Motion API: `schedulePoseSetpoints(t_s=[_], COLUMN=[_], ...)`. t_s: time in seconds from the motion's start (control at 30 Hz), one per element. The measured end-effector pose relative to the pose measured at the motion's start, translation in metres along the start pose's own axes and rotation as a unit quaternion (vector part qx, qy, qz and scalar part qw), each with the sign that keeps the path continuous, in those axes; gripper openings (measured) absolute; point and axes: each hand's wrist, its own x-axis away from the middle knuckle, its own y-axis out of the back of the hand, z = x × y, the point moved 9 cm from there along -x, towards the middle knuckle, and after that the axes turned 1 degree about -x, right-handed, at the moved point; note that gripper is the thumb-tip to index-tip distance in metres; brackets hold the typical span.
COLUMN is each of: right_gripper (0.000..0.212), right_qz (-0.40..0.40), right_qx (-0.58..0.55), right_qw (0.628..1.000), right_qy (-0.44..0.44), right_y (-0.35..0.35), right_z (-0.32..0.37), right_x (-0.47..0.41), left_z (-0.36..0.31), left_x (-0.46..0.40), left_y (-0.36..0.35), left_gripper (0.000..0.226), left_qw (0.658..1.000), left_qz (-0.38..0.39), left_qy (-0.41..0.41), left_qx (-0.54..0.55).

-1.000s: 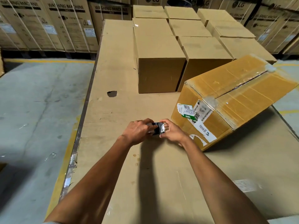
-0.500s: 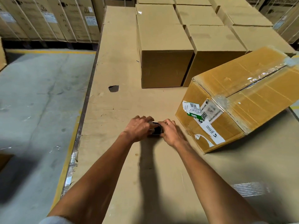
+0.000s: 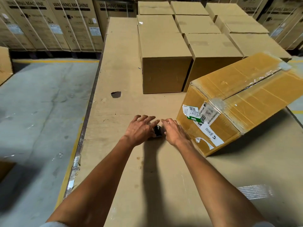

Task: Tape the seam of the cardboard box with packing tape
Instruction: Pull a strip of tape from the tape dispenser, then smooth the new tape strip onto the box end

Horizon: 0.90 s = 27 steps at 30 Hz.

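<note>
Both hands have opened up since a moment ago, when they were pinched tight round the small dark object; now the left hand has its fingers spread and the right hand lies relaxed, fingers straight, with the dark object sitting between them on the cardboard-covered table. Whether it's tape can't be told. Just to the right sits the cardboard box, tilted, its top seam gaping under old tape. No taping yet, by the look of it: the next move calls for fresh tape laid along that seam.
</note>
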Motion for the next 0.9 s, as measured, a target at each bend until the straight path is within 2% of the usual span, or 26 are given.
schedulePoseSetpoints(t_s=[0.13,0.37,0.43,0.53,0.63,0.77,0.83,0.9], right_gripper=[0.075,0.058,0.055,0.047,0.048,0.068,0.073,0.076], right_qz=[-0.086,-0.275,-0.306,-0.343,-0.320,-0.194,-0.155,-0.149], right_qx=[0.044,0.102,0.105,0.101,0.068,0.028,0.022,0.028], right_qw=[0.995,0.956,0.946,0.934,0.940,0.967,0.974,0.974], right_qy=[0.010,0.025,0.032,0.000,-0.092,-0.160,-0.165,-0.169], right_y=[0.058,0.183,0.207,0.233,0.243,0.224,0.212,0.207], right_z=[0.001,0.000,-0.003,-0.023,-0.065,-0.109,-0.115,-0.114], right_x=[0.008,0.064,0.082,0.107,0.117,0.114,0.114,0.115], left_z=[-0.015,-0.058,-0.072,-0.083,-0.090,-0.109,-0.119,-0.124], left_x=[-0.012,-0.040,-0.049,-0.062,-0.075,-0.088,-0.093,-0.098], left_y=[0.038,0.113,0.130,0.144,0.137,0.107,0.093,0.084], left_gripper=[0.064,0.053,0.055,0.064,0.084,0.118,0.126,0.131], left_qw=[0.997,0.973,0.958,0.911,0.849,0.756,0.741,0.730], left_qz=[-0.062,-0.171,-0.196,-0.214,-0.195,-0.114,-0.087,-0.079], left_qy=[0.030,0.061,0.069,0.107,0.157,0.239,0.263,0.276], left_qx=[0.024,0.140,0.199,0.336,0.465,0.598,0.611,0.621])
